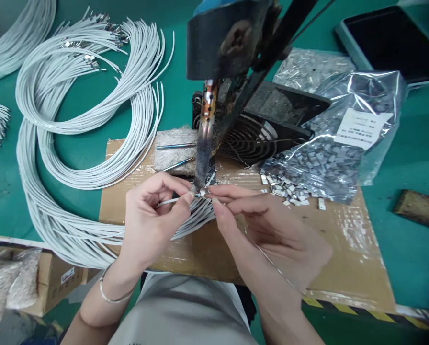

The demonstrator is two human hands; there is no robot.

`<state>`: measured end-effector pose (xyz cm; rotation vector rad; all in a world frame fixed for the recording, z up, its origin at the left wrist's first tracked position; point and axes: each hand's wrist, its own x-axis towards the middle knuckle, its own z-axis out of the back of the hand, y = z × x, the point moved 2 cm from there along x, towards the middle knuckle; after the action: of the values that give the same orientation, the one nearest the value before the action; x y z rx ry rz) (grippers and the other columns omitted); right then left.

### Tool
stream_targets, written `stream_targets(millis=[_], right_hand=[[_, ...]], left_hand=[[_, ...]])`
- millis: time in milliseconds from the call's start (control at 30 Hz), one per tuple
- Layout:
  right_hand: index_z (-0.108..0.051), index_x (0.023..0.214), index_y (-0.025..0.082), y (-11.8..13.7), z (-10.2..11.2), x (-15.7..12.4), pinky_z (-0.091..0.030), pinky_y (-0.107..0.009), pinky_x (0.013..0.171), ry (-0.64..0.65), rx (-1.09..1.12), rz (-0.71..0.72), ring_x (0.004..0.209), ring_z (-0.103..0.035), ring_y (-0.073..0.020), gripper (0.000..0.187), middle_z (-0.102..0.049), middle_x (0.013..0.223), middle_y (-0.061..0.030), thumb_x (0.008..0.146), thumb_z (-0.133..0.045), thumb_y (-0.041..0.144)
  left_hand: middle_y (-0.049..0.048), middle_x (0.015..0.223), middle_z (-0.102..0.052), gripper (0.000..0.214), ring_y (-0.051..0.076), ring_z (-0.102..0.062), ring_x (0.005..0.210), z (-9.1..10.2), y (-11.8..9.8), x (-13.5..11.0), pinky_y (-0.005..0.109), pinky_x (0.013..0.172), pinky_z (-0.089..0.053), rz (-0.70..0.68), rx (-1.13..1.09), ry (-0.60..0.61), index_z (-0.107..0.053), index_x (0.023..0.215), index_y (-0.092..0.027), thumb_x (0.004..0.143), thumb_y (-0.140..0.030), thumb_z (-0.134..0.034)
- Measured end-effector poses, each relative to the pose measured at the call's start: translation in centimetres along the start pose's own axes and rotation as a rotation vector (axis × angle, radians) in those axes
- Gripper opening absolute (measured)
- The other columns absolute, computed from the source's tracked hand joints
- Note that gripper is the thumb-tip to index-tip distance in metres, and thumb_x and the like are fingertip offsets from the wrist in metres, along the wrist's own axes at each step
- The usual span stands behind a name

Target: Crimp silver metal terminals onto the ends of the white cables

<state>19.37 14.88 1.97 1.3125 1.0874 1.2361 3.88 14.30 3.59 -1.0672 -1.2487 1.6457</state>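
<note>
My left hand (157,215) pinches a white cable (169,201) near its end, thumb against forefinger. Right beside those fingertips, a small metal tab (203,191) sits under the tip of an upright soldering iron (203,158). My right hand (265,230) is closed on a thin solder wire (268,258), which runs back across the palm toward the wrist. Its fingertips lie close to the metal tab; whether they touch it I cannot tell. Below and behind my left hand, a bundle of white cables (63,225) curves over the cardboard (200,258).
Coiled white cables (88,122) lie at left. Behind the iron stands a black fan (250,139). Loose metal tabs (289,189) spill from a clear plastic bag (329,158). Tweezers (176,146) rest on a pale block (174,165). A phone-like device (394,43) lies far right.
</note>
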Motion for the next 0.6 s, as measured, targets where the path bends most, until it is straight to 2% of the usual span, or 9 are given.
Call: stream_targets(millis=[300,600], right_hand=[[-0.073,0.088,0.029,-0.65,0.2,-0.13,-0.064,-0.038,0.094,0.035,0.016,0.009,0.1,-0.081,-0.0207,0.02,-0.084,0.106,0.0,0.094,-0.076,0.01],[-0.074,0.09,0.03,-0.65,0.39,-0.02,-0.065,-0.039,0.091,0.053,-0.004,0.042,0.096,-0.081,-0.0213,0.022,-0.084,0.105,-0.0005,0.095,-0.075,0.008]], left_hand=[[0.0015,0.082,-0.078,0.016,0.006,-0.036,0.051,0.04,0.14,-0.06,0.023,0.045,-0.024,-0.003,-0.011,0.004,-0.074,0.073,-0.019,0.084,-0.009,-0.08],[0.0019,0.082,-0.079,0.016,0.005,-0.035,0.05,-0.03,-0.12,-0.1,0.022,0.044,-0.022,-0.026,0.011,0.01,-0.073,0.073,-0.018,0.084,-0.008,-0.079]])
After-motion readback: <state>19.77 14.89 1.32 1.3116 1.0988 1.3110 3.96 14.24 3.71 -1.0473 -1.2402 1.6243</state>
